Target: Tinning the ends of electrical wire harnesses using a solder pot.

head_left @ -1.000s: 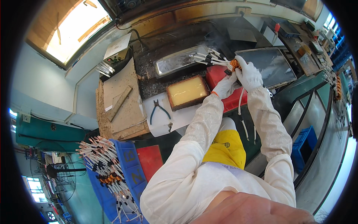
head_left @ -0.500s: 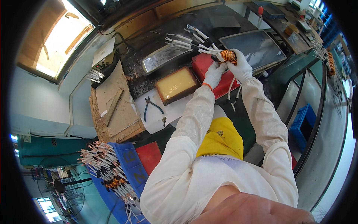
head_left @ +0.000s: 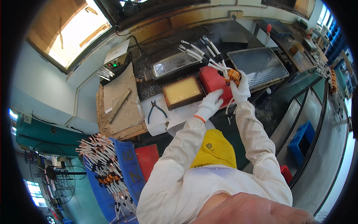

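My right hand (head_left: 241, 89), in a white glove, grips a copper-wound ring coil (head_left: 234, 75). Thick white leads (head_left: 203, 56) with black sleeves and silvery lug ends fan out from the coil to the upper left. Shorter white lead ends hang below it. My left hand (head_left: 211, 105), also gloved, is apart from the coil, with fingers stretched out over the near side of a red box (head_left: 211, 81); nothing shows in it. Left of the box stands a brown-rimmed tray of yellowish liquid (head_left: 165, 98).
Dark-handled cutters (head_left: 158, 109) lie on white paper. Behind are a long silvery bath (head_left: 174, 64) and, right, a wide dark pan (head_left: 257, 64). A control box (head_left: 116, 56) stands at left. A blue crate (head_left: 130, 164) holds several leaded coils; a blue bin (head_left: 301, 142) sits at right.
My left hand has let go of the coil's underside and drawn down and left. My right hand still holds the coil. The whole view has shifted a little.
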The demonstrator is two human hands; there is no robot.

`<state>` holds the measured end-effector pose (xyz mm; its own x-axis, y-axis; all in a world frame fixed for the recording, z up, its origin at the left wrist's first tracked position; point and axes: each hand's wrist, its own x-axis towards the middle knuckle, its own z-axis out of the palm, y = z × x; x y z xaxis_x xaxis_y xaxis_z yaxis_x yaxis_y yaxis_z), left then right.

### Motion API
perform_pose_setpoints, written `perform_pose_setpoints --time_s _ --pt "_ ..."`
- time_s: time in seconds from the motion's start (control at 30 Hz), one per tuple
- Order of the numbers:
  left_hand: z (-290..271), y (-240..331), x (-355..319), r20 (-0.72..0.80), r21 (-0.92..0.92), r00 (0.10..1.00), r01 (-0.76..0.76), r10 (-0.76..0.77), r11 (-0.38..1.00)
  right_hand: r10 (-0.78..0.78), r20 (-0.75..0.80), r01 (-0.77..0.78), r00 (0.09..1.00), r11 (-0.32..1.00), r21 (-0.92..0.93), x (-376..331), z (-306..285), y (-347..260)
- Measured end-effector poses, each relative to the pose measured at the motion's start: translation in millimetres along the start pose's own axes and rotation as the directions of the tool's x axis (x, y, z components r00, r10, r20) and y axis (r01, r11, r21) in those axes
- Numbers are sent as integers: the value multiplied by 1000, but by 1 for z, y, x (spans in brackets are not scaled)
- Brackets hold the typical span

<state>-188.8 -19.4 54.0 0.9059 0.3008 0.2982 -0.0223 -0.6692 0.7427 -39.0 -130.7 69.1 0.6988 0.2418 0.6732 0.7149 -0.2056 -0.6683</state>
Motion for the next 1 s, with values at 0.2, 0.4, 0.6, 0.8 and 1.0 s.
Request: perform_pose_setpoints --time_s 0.2,0.4,0.6,0.8,1.0 --pt "18 -4 -16 -23 194 983 -175 183 965 78 17 -76 997 995 -67 -11 -3 -5" --pt "22 3 -15 -8 304 979 -191 203 933 87 63 -76 994 984 -160 -8 -13 -16" --pt "18 -6 -1 18 316 980 -195 200 929 182 173 -139 968 962 -236 16 -16 -31" --pt "21 -5 -1 6 292 978 -199 206 936 195 34 -190 980 975 -113 -12 -16 -6" --pt "22 -2 -7 -9 311 979 -189 202 931 268 -140 -244 953 955 167 -51 -10 21"
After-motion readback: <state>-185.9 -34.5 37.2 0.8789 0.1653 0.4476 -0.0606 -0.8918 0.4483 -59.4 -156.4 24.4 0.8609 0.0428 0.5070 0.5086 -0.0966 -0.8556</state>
